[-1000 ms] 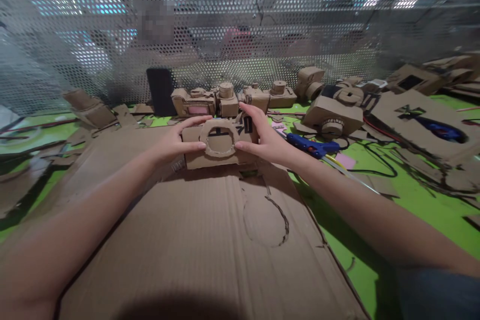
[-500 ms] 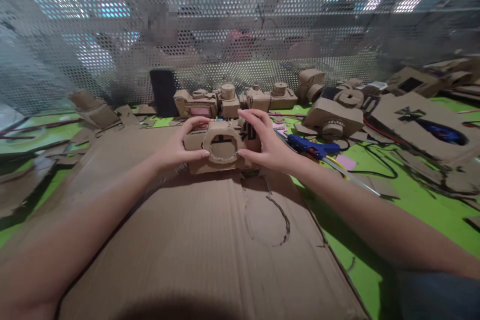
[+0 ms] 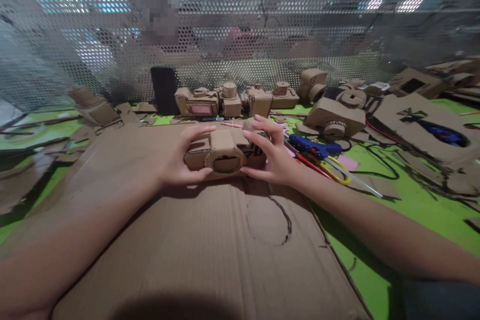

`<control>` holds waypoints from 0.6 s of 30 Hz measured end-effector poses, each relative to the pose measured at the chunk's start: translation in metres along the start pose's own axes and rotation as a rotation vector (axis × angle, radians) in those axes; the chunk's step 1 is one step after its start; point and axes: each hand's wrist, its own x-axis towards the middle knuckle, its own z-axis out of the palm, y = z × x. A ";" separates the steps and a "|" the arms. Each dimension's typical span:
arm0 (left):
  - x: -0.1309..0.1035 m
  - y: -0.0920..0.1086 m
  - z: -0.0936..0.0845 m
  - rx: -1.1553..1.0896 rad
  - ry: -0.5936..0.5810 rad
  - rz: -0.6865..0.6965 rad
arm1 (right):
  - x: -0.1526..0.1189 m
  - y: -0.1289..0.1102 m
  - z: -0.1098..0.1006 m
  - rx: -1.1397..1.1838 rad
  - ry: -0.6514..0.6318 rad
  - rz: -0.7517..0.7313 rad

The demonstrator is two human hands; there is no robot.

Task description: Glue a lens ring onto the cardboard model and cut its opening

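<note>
Between my two hands is a cardboard camera model (image 3: 225, 141), with a ring-shaped lens opening facing me. My left hand (image 3: 183, 155) grips its left end, thumb by the ring and fingers over the top. On the other end, my right hand (image 3: 272, 155) holds it with the thumb low near the ring and the fingers above. The model is just over or on a large cardboard sheet (image 3: 180, 250); I cannot tell whether it touches. A rounded outline (image 3: 287, 220) is cut or drawn in the sheet to the right.
Blue glue gun (image 3: 313, 147) and yellow-handled scissors (image 3: 339, 172) lie to the right on the green table (image 3: 369, 160). More cardboard cameras (image 3: 197, 102) line the back, beside a dark upright phone-like slab (image 3: 164, 91). A perforated metal screen (image 3: 240, 20) stands behind.
The camera model has tipped so its top shows more and its ring opening looks narrower. Both hands turned with it, moving slightly down. The yellow scissor handles show more now.
</note>
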 end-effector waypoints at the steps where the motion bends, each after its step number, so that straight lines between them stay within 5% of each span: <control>1: -0.001 -0.001 0.001 0.041 0.009 0.033 | -0.002 0.000 0.001 -0.001 -0.006 0.016; 6: -0.005 -0.008 0.001 0.151 0.050 0.187 | -0.007 0.000 0.005 0.017 0.006 0.053; 14: 0.001 -0.004 -0.004 0.168 0.025 0.250 | -0.007 0.002 0.011 -0.003 0.133 -0.036; 18: 0.001 -0.002 -0.007 0.190 -0.020 0.215 | -0.008 0.002 0.010 -0.007 0.068 0.026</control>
